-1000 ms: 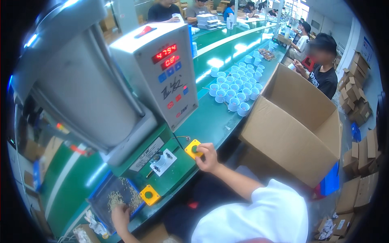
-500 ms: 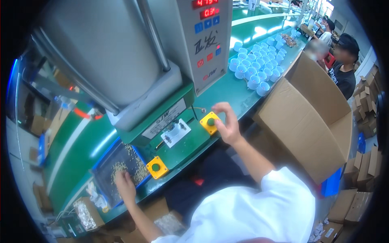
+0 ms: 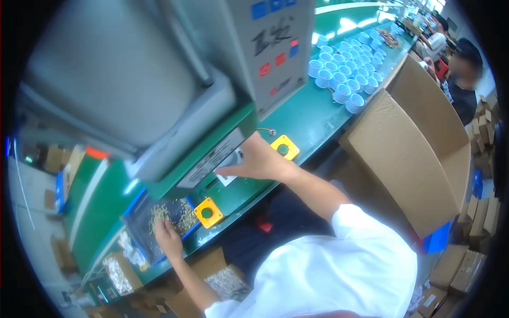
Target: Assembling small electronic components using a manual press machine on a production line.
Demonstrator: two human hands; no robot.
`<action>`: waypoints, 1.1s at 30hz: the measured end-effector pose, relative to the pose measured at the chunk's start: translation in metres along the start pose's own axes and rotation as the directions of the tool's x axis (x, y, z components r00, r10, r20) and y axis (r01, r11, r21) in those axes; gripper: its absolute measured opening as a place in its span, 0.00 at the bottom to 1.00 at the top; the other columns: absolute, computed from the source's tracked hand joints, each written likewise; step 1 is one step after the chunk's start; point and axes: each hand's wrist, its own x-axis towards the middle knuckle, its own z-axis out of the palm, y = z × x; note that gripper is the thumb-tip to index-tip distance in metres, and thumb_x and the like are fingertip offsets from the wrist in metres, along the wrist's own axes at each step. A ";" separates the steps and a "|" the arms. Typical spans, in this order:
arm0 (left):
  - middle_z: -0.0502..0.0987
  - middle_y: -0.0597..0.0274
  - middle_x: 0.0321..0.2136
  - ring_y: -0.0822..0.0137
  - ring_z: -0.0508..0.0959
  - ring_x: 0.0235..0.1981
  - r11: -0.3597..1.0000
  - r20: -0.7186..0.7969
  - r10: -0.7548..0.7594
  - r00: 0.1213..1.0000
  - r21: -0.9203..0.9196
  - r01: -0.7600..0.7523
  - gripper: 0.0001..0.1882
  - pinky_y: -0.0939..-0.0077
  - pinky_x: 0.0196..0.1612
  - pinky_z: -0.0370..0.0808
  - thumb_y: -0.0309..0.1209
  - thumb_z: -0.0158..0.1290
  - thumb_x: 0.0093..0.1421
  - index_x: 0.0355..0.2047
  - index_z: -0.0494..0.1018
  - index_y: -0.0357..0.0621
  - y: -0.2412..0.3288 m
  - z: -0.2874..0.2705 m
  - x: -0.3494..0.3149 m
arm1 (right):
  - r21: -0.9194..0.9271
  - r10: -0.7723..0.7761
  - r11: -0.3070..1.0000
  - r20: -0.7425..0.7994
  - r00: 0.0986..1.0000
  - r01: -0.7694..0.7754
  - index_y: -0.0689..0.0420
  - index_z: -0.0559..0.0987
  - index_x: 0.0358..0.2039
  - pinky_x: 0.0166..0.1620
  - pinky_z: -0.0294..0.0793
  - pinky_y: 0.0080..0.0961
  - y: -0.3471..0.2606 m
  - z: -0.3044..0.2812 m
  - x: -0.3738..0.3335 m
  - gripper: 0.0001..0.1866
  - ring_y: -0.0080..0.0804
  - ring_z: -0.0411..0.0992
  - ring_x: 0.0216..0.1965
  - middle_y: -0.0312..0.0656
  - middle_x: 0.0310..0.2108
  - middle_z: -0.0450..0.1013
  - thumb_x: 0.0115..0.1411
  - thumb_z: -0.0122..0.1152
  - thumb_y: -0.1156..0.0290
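My right hand [image 3: 260,159] reaches under the green head of a grey press [image 3: 127,90]. Its thumb stretches over a white fixture plate [image 3: 227,179], apart from the forefinger, with a grey metal part between them. The other fingertips are hidden by the press head. My left hand [image 3: 168,237] is down in a blue-rimmed dark tray [image 3: 139,233], its fingers drawn together at a heap of small brass-coloured pieces [image 3: 159,213]. Whether a piece is between those fingers is too small to see. Yellow boxes with green push buttons, one left [image 3: 207,212] and one right [image 3: 284,149], flank the fixture.
Many light-blue cups [image 3: 344,71] stand on the green bench at the far right. A large open cardboard box [image 3: 403,153] is beside my right arm. A small box with crumpled silvery material [image 3: 117,273] sits left of the tray. Other people are at the far right.
My right hand has moved left from beside the right button box to the fixture under the press head. My left hand stays in the tray. The view has shifted slightly.
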 end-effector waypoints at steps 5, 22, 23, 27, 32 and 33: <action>0.68 0.48 0.22 0.52 0.68 0.24 0.999 0.021 -0.039 0.999 -0.004 0.039 0.11 0.60 0.31 0.66 0.28 0.48 0.72 0.32 0.68 0.35 0.007 0.000 0.001 | 0.076 -0.002 0.997 0.017 1.000 0.000 0.60 0.74 0.57 0.58 0.72 0.38 -0.011 -0.021 -0.005 0.36 0.47 0.72 0.54 0.50 0.51 0.73 0.49 0.79 0.64; 0.73 0.47 0.24 0.52 0.72 0.26 0.998 -0.026 -0.034 0.999 0.051 0.035 0.10 0.60 0.32 0.69 0.28 0.49 0.71 0.33 0.71 0.34 -0.008 0.004 -0.007 | -0.351 0.039 0.905 -0.499 0.866 -0.243 0.62 0.75 0.59 0.61 0.71 0.44 0.244 -0.145 0.067 0.36 0.50 0.72 0.57 0.51 0.55 0.75 0.55 0.74 0.55; 0.73 0.47 0.24 0.51 0.72 0.26 0.998 -0.041 -0.005 0.999 0.061 0.008 0.10 0.60 0.32 0.69 0.28 0.49 0.71 0.33 0.71 0.34 -0.010 0.003 -0.009 | -0.595 -0.066 0.762 -0.462 0.884 -0.254 0.63 0.75 0.58 0.61 0.71 0.44 0.226 -0.159 0.045 0.35 0.50 0.71 0.57 0.51 0.56 0.74 0.55 0.73 0.56; 0.73 0.46 0.24 0.50 0.72 0.26 0.999 -0.043 -0.001 0.999 0.052 0.003 0.10 0.60 0.33 0.69 0.28 0.49 0.71 0.33 0.71 0.34 -0.009 0.005 -0.005 | -0.859 -0.187 0.263 -0.492 0.850 -0.439 0.59 0.79 0.50 0.62 0.70 0.47 0.174 -0.196 -0.032 0.21 0.55 0.68 0.60 0.51 0.57 0.70 0.57 0.69 0.66; 0.73 0.46 0.25 0.50 0.73 0.26 0.998 0.051 -0.026 0.998 0.056 0.023 0.11 0.59 0.33 0.70 0.29 0.49 0.72 0.34 0.71 0.34 0.000 0.003 0.006 | -0.907 0.023 0.204 -0.372 0.928 -0.369 0.59 0.81 0.40 0.62 0.69 0.48 0.166 -0.230 -0.077 0.13 0.54 0.66 0.61 0.50 0.59 0.70 0.58 0.70 0.68; 0.73 0.46 0.25 0.50 0.73 0.26 0.997 0.050 -0.043 0.998 0.063 0.040 0.11 0.59 0.33 0.70 0.29 0.49 0.72 0.34 0.71 0.34 -0.001 0.001 0.003 | -0.913 -0.009 0.252 -0.334 0.943 -0.321 0.59 0.81 0.39 0.62 0.69 0.48 0.165 -0.224 -0.072 0.12 0.54 0.66 0.61 0.50 0.60 0.70 0.58 0.70 0.68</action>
